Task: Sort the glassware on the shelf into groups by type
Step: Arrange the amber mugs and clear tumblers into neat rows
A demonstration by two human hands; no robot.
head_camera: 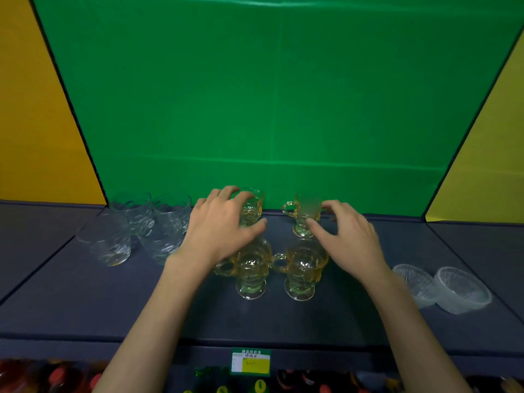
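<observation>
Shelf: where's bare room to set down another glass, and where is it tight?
Free: the shelf strip in front of the amber mugs, and the far-right patch behind the bowls. Also a gap between the mugs and bowls, though the right hand crosses it. Crowded: the centre, four mugs with the left hand gripping one, hard against the clear glasses.

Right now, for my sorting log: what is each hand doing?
Left hand: holding the back left amber mug.
Right hand: open, fingers around the back right amber mug; a firm grip cannot be told.
</observation>
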